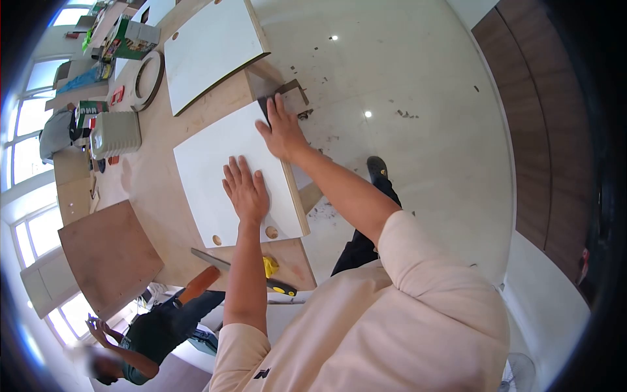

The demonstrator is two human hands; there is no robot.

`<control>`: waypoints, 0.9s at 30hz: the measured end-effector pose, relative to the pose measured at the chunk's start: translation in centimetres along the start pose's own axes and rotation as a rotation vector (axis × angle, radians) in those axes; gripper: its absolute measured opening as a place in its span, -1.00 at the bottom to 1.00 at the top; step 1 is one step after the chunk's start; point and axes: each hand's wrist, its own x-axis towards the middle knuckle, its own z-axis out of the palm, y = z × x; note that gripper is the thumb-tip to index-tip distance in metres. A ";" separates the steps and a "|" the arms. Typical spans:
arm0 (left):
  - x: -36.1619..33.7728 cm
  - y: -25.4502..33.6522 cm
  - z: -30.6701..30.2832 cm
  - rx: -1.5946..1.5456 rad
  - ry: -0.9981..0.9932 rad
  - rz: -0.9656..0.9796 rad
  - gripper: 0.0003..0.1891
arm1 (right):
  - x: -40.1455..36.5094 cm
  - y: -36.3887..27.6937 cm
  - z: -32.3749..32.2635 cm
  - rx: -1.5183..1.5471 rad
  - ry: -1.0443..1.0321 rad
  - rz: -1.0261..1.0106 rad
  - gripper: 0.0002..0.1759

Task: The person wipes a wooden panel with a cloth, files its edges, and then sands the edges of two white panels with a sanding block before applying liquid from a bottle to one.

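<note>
My left hand [245, 191] lies flat on a white panel [215, 163], fingers stretched out. The panel has two round holes near its near edge and a pale bare edge along its right side. At the panel's far right corner, my right hand [285, 132] has a dark flat piece [263, 108] between thumb and fingers, partly hidden by the hand. I cannot make out exactly what this piece is. A brown strip [299, 93] sticks out just beyond that corner. A handsaw [281, 286] with a black and yellow handle and a crumpled yellow thing [270, 266] lie near the panel.
Another white panel [212, 52] lies farther along the wooden table [157, 176]. A ring-shaped piece [149, 80], a plastic container [116, 135] and a brown board [111, 255] are at the left. Dark scraps [406, 114] litter the floor. A person [153, 340] stands across the table.
</note>
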 end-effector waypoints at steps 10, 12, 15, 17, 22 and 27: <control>0.2 0.2 0.0 0.001 0.011 0.015 -0.35 | -3.4 0.5 -0.7 -0.005 0.005 -0.128 -0.18; 0.3 0.4 -0.2 -0.009 0.018 0.017 -0.35 | 1.6 0.7 0.1 -0.013 0.075 -0.121 -0.18; 0.5 0.3 0.2 -0.006 0.014 0.024 -0.36 | -6.9 0.6 -1.8 -0.025 -0.052 -0.140 -0.13; 0.6 -0.1 0.3 0.003 0.017 0.022 -0.36 | -10.8 1.4 -1.2 -0.009 -0.051 -0.198 -0.10; 0.2 0.2 0.2 0.017 -0.002 0.003 -0.35 | -0.2 0.7 -0.6 0.025 -0.009 -0.073 -0.09; 0.3 0.1 0.3 0.014 0.004 0.017 -0.34 | -3.9 0.3 -2.0 -0.017 -0.096 -0.090 -0.10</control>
